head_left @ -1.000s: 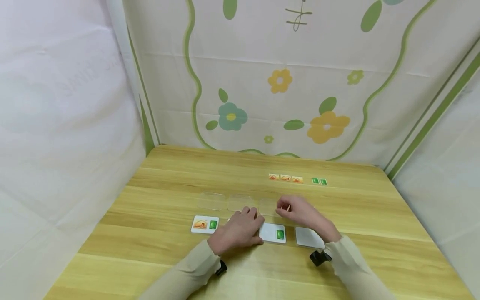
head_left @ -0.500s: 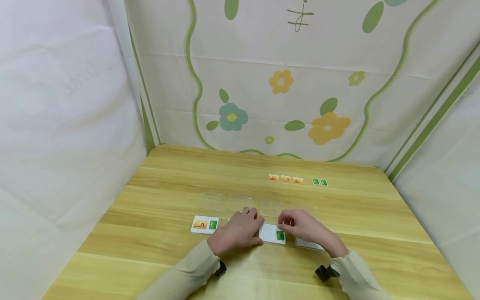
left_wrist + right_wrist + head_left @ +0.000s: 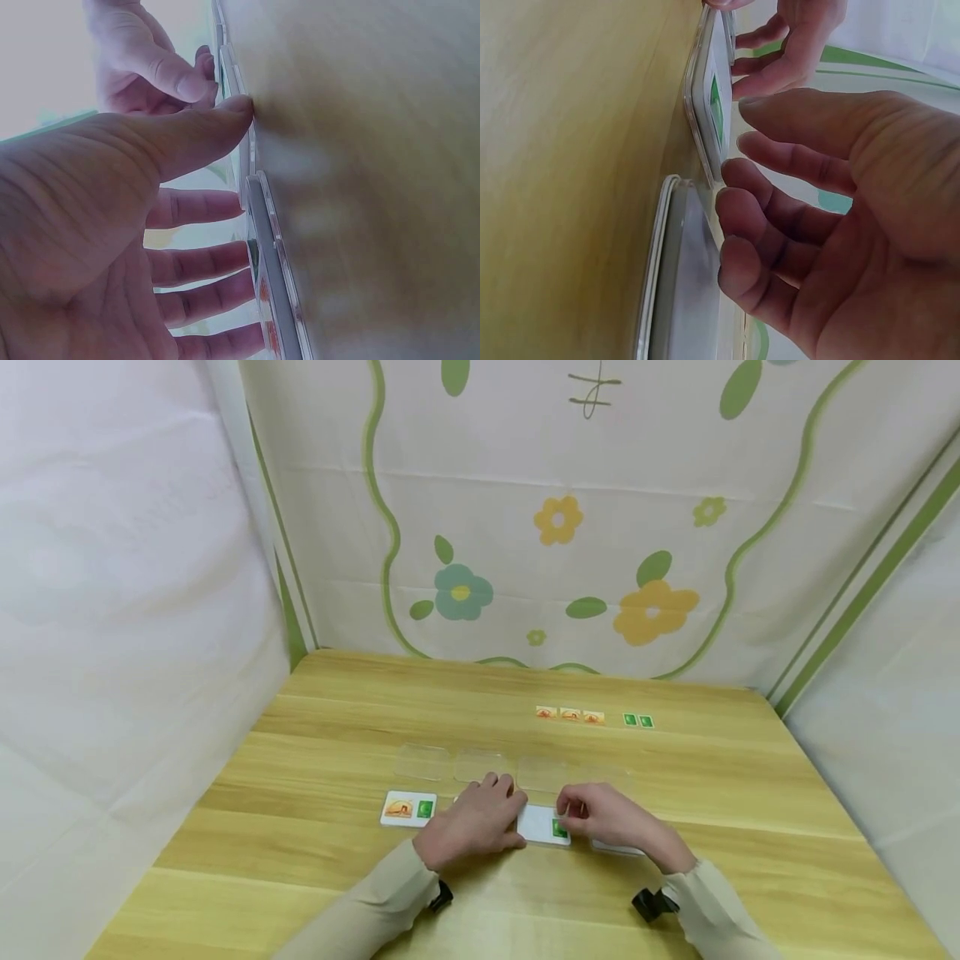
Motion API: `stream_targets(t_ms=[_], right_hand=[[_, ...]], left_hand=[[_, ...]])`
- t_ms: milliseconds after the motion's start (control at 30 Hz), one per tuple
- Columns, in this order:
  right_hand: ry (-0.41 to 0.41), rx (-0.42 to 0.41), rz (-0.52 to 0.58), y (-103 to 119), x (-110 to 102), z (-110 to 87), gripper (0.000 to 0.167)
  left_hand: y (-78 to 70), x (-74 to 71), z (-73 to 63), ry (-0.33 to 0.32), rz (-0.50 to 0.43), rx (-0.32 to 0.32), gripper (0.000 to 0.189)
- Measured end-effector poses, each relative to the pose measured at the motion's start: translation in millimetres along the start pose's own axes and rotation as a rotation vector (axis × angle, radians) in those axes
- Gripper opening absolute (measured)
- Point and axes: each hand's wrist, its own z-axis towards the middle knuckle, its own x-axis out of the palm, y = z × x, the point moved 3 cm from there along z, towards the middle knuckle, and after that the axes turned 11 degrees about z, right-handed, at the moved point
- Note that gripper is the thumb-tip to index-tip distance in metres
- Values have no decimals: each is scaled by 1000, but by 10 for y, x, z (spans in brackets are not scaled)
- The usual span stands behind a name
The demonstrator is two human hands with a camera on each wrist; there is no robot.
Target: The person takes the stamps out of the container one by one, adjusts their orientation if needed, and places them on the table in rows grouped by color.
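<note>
A plain white fabric wall (image 3: 127, 610) rises on the left, meeting the wood-grain tabletop (image 3: 247, 852) along its slanting left edge. Farther right, on the near half of the table, lies a flat white card case (image 3: 408, 808) bearing an orange picture and a green one. Beyond it, four clear plastic covers (image 3: 422, 762) form a row running rightward.

Next comes the left hand (image 3: 476, 821), palm down, fingers extended and relaxed rather than gripping. It hides most of a second card case (image 3: 271, 274), which some of its fingertips touch; its thumb meets the near left edge of a third card case (image 3: 536, 823). That one has a green sticker (image 3: 559, 828) at its right end.

Just right of the sticker is the right hand (image 3: 609, 817), its fingers loosely bent and thumb apart from the forefinger, with nothing seen between them. A fourth white card case (image 3: 617, 848) sits partly below it.

Near the far edge lie three orange picture stickers (image 3: 570, 715), then two green stickers (image 3: 638, 721). Behind the table hangs a white far wall (image 3: 480, 510) printed with flowers and leaves; a green stripe (image 3: 862, 589) borders the right fabric wall (image 3: 885, 710).
</note>
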Motion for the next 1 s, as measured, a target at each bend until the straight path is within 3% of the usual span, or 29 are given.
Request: stream_targets(t_ms=[100,333,1000], right_hand=[[7,1,-20,-5,-8,-5,9],[40,44,-27,2,41,-3,13],[34,74,-60,37,68,5,15]], left_hand=[[-2,-8,8,-10,-2,5,39],[-4,19,15,36,6,-5,39],[1,34,20,24,-22,-12,39]])
